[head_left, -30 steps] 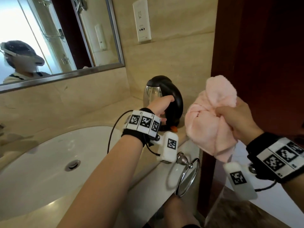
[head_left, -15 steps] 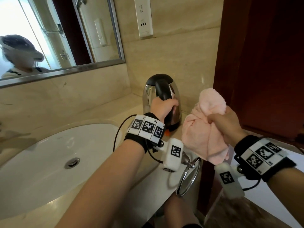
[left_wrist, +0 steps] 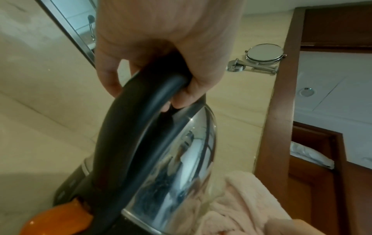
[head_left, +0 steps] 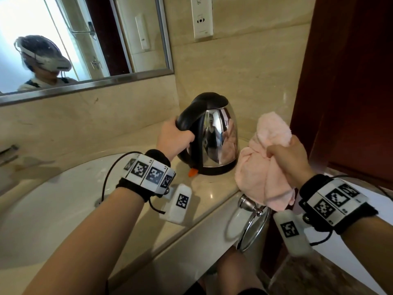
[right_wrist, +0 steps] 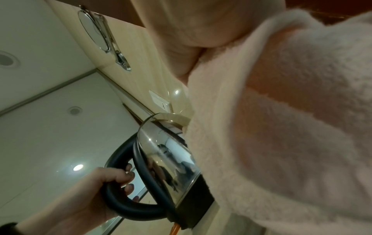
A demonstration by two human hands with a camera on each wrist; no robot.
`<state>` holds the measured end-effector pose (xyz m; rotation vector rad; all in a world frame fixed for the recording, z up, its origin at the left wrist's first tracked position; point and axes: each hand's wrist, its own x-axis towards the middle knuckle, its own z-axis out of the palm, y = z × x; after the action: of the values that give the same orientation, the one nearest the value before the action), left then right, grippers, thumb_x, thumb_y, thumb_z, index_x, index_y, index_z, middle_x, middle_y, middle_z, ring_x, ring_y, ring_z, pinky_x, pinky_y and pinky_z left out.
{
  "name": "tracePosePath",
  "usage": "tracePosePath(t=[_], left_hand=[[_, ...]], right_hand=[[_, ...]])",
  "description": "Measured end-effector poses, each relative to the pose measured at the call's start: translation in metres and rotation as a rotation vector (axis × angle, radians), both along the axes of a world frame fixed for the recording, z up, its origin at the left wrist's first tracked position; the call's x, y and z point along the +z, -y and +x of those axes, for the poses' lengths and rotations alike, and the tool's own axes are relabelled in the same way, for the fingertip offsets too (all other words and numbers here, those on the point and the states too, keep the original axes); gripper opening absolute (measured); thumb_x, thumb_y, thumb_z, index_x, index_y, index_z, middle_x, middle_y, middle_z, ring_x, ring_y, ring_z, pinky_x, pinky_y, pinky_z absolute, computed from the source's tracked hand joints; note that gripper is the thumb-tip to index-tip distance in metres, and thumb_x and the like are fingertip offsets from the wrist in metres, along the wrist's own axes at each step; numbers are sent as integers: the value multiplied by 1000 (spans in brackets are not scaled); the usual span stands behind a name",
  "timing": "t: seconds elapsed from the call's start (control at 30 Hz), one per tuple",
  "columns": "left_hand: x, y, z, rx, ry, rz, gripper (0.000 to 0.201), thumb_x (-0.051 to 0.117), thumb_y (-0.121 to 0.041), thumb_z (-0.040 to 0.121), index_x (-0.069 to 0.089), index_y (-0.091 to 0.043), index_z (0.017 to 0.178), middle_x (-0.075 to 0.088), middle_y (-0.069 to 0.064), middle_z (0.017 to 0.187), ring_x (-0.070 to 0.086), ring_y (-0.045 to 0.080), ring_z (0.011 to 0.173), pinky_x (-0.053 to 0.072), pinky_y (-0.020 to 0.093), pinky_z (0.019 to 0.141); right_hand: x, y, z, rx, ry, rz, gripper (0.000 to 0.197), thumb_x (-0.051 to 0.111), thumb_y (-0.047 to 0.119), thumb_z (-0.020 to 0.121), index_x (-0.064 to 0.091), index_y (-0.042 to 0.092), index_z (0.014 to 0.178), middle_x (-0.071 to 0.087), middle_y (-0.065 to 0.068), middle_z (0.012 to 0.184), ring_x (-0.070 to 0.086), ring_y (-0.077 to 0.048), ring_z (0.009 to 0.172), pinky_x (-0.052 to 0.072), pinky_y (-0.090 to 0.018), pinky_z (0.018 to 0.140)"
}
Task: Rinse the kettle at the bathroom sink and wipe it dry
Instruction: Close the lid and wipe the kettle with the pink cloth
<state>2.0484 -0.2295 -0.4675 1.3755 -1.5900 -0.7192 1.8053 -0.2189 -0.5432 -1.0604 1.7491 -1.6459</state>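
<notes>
A shiny steel kettle [head_left: 219, 143] with a black lid, black handle and orange switch stands upright on the beige counter [head_left: 204, 190], right of the sink [head_left: 42, 209]. My left hand [head_left: 175, 139] grips its black handle [left_wrist: 141, 120], fingers curled round it. My right hand [head_left: 287, 156] clutches a bunched pink cloth [head_left: 263, 167] just right of the kettle, close to its steel side. In the right wrist view the pink cloth [right_wrist: 281, 127] fills the right half, next to the kettle [right_wrist: 169, 157].
A mirror [head_left: 85, 39] and a wall socket [head_left: 202, 18] are behind the counter. A dark wooden door frame [head_left: 340, 81] stands close on the right. A chrome towel ring [head_left: 253, 226] hangs below the counter edge.
The kettle has been turned so its handle now points left toward the sink. My right hand has brought the pink cloth lower and closer to the kettle's side.
</notes>
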Motion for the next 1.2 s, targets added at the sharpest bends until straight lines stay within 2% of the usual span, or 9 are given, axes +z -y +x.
tracePosePath(t=[0.2, 0.33, 0.4, 0.47, 0.67, 0.83, 0.97, 1.07, 1.2], left_hand=[[-9, 21, 19, 213, -135, -22, 25, 61, 1, 75, 56, -21, 83, 57, 2, 76, 61, 33, 94, 49, 44, 84], [-16, 25, 22, 313, -350, -30, 24, 62, -4, 78, 61, -15, 100, 64, 23, 100, 58, 41, 108, 46, 49, 94], [-18, 25, 22, 324, -373, -48, 23, 63, -5, 79, 61, -14, 99, 64, 26, 102, 59, 41, 102, 46, 49, 94], [-17, 25, 23, 304, -369, -44, 17, 62, -4, 78, 61, -15, 91, 61, 12, 77, 58, 32, 83, 48, 47, 88], [-15, 31, 33, 232, -265, 26, 22, 54, 7, 73, 51, -15, 70, 47, 2, 62, 47, 16, 58, 39, 25, 55], [-15, 32, 35, 226, -245, 21, 25, 54, 9, 71, 50, -15, 66, 45, 2, 61, 45, 15, 56, 39, 24, 54], [-14, 32, 37, 181, -232, 39, 24, 54, 10, 71, 49, -13, 66, 44, 3, 60, 44, 15, 56, 40, 25, 57], [-15, 33, 38, 181, -230, 35, 25, 53, 11, 71, 48, -12, 64, 44, 3, 58, 44, 14, 55, 40, 25, 56], [-15, 33, 38, 187, -222, 34, 24, 54, 10, 71, 47, -12, 63, 44, 3, 57, 44, 14, 55, 40, 25, 56]], right_hand=[[5, 6, 9, 12, -42, 15, 62, 65, 20, 66, 47, 11, 125, 52, -1, 107, 51, -23, 98, 43, -32, 80], [18, 1, 29, 76, -139, -105, 48, 65, 23, 76, 51, 14, 121, 55, 1, 104, 53, -18, 94, 41, -25, 71], [23, -2, 49, 179, -163, -209, 39, 65, 22, 79, 55, 20, 117, 61, 3, 105, 58, -14, 96, 46, -25, 75], [25, 0, 70, 242, -229, -277, 35, 66, 26, 77, 57, 25, 111, 61, 4, 106, 58, -16, 101, 49, -35, 87], [26, -6, 106, 288, -574, -410, 33, 63, 34, 68, 66, 15, 94, 38, -8, 115, 41, -32, 109, 41, -45, 94], [7, 4, 117, 223, -868, -473, 41, 64, 30, 77, 57, 16, 115, 40, -17, 136, 41, -40, 121, 42, -55, 91], [15, 25, 100, 254, -432, -334, 52, 54, 26, 87, 38, 11, 134, 49, -14, 131, 52, -30, 116, 44, -44, 96], [26, 36, 82, 436, 189, -182, 43, 50, 27, 88, 42, 27, 130, 67, -7, 104, 69, -24, 89, 57, -37, 72], [38, 52, 59, 601, 460, 15, 28, 45, 20, 91, 57, 7, 113, 68, -10, 86, 68, -21, 68, 54, -29, 59]])
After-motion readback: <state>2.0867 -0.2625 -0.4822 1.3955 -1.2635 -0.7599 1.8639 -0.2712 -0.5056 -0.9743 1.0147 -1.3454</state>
